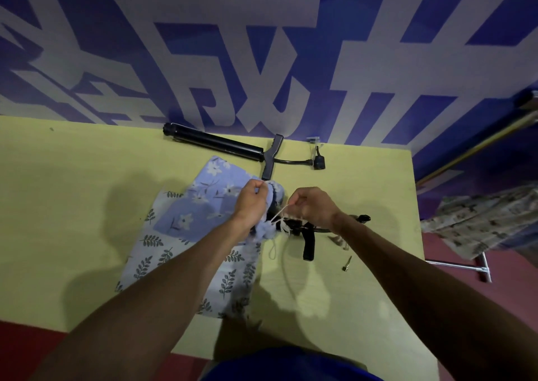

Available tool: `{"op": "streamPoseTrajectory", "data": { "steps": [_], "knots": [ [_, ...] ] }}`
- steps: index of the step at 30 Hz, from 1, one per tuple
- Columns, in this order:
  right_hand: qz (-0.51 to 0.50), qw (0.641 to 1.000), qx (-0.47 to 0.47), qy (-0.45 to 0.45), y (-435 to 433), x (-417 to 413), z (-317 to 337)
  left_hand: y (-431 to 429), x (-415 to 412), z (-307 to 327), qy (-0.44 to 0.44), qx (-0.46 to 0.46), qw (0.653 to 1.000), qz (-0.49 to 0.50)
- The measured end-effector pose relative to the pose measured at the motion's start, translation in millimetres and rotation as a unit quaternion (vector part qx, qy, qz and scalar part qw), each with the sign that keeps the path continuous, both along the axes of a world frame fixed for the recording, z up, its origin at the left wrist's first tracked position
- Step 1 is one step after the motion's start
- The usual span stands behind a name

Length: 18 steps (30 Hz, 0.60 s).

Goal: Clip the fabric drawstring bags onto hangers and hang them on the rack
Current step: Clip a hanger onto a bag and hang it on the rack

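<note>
- The left hand [249, 204] has its fingers curled and pinches the gathered mouth of the blue floral bag [201, 203], holding that edge slightly off the surface.
- The right hand [313, 206] is also curled. Its thumb and fingers pinch the white drawstring [279, 214], which runs taut down and to the left from the fingers to the bag's mouth.
- A loose loop of the same cord hangs below the mouth onto the table [72, 206].
- The blue floral bag lies flat on the yellow-green table near its middle, with the closed end pointing away from the person and the mouth between the two hands.
- It rests partly on top of a leaf-print bag [157, 252], pale with dark sprigs, which spreads toward the near edge under the left forearm.
- A black hand pump [215, 144] with a T-handle and a thin hose lies along the far edge of the table, just beside the bag's far corner.
- A second black tool [308, 246] lies under and below the right hand, partly hidden by it.
- A small metal pin [347, 263] lies to the right of that tool, apart from it.
- Off the table to the right, patterned fabric [480, 220] hangs above a metal frame [465, 265] on a reddish floor.
- A blue and grey patterned wall [262, 45] rises behind the table.
</note>
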State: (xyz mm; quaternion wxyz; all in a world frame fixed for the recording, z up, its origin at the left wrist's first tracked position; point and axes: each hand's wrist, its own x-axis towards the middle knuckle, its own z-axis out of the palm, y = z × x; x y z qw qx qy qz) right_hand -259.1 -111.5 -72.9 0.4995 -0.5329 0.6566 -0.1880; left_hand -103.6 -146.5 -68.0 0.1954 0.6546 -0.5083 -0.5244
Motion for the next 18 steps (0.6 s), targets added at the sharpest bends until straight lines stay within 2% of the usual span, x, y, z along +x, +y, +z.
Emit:
{"op": "streamPoseTrajectory", "data": {
  "steps": [3, 6, 11, 18],
  "knots": [
    [-0.009, 0.999, -0.014, 0.038, -1, -2, -2, -2, -3, -4, -0.009, -0.001, 1.000, -0.005],
    [-0.014, 0.998, 0.020, 0.061, -4, 5, -7, -5, -4, -5, -0.015, 0.001, 1.000, -0.017],
    [0.078, 0.986, 0.040, 0.139, -6, 16, -5, -5, -4, -4, -0.018, 0.004, 1.000, -0.022],
    [0.046, 0.992, -0.031, 0.114, -19, 12, 41, -18, 6, 28, 0.021, -0.042, 0.999, -0.021]
  ]
}}
